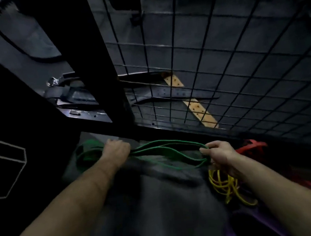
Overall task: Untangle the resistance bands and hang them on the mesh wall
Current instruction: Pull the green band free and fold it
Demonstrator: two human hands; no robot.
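Both grips are on the green resistance band [165, 149]: left hand [117, 150] has its fingers curled down over the bunched end by the black post [95, 66], right hand [219, 154] pinches the looped strands at the other end, so the band is stretched low between them just in front of the mesh wall [240, 60]. Nothing's hanging on the mesh yet as far as I can see.

What could go sideways, I reckon: the green band is doubled over itself a few times, so pulling harder might just tighten the twist instead of freeing it. It's under some tension too, and if one end slips it could snap back at the other hand. The yellow band [229, 189] sits right under the right wrist, with a red band [253, 146] just beyond it and something purple [257, 220] lower down, so lifting the green one could drag those up with it.

Containers: honestly can't see any, the bands just lie loose on the floor [160, 204]. Too dark to say more.
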